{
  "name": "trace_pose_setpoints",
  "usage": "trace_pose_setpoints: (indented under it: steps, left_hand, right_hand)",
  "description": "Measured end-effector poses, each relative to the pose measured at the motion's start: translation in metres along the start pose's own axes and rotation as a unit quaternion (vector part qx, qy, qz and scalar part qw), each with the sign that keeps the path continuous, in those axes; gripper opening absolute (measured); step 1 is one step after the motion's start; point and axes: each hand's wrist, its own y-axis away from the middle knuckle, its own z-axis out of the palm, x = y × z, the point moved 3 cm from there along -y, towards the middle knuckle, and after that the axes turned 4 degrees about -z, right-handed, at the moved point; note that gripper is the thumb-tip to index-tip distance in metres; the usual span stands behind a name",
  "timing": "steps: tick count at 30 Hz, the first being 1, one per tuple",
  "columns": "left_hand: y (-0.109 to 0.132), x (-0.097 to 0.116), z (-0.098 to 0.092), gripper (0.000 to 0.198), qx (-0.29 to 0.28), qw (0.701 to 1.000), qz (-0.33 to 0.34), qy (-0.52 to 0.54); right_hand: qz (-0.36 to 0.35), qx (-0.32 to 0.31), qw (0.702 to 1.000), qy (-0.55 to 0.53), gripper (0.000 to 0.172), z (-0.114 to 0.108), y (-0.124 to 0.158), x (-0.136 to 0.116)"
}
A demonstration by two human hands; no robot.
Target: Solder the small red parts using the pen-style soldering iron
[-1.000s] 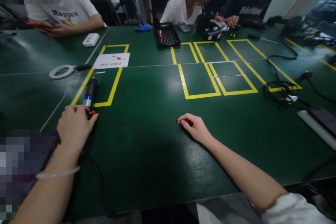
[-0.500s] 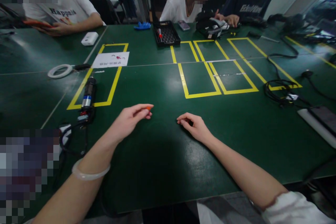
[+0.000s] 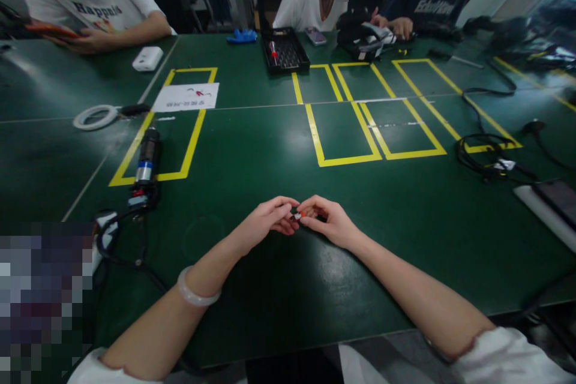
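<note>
My left hand (image 3: 270, 219) and my right hand (image 3: 328, 221) meet over the green table (image 3: 252, 288), fingertips almost touching. Between them is a small orange piece with a silver, shiny part (image 3: 297, 216), too small to name more exactly. Thumb and fingers of my right hand pinch its orange side. The left fingertips close on the silver side; exactly where they touch is partly hidden by the fingers.
Yellow tape rectangles (image 3: 351, 162) mark the table. A black-and-silver cylindrical tool (image 3: 146, 159) with a cable lies left, near a white paper (image 3: 186, 96). Coiled black cable (image 3: 488, 153) and a phone (image 3: 558, 201) lie right. An open black case (image 3: 288, 51) and several people are across.
My left hand has moved right and slightly down, carrying the orange piece to my right hand, which now also grips it. The view has shifted slightly.
</note>
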Motion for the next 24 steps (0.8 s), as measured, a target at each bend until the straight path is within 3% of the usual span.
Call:
trace_pose_setpoints:
  steps: [2, 6, 13, 24]
  left_hand:
    - [-0.001, -0.002, 0.0008, 0.038, 0.007, 1.0, -0.014, -0.005]
    - [-0.0008, -0.0037, 0.0029, 0.034, 0.012, 0.999, 0.027, -0.025]
    - [-0.0009, -0.004, 0.0044, 0.029, 0.03, 0.995, 0.087, -0.03]
    - [-0.0014, -0.0018, 0.0023, 0.029, 0.039, 0.993, 0.104, -0.045]
  right_hand:
    - [-0.011, 0.02, 0.999, 0.023, 0.018, -0.001, 0.0002, -0.001]
    - [-0.027, 0.029, 0.998, 0.042, 0.02, -0.0001, 0.0, -0.002]
    - [0.008, 0.032, 0.997, 0.067, 0.015, -0.0024, -0.0004, -0.0022]
    - [-0.067, 0.044, 0.983, 0.163, 0.016, -0.0029, 0.0004, -0.0084]
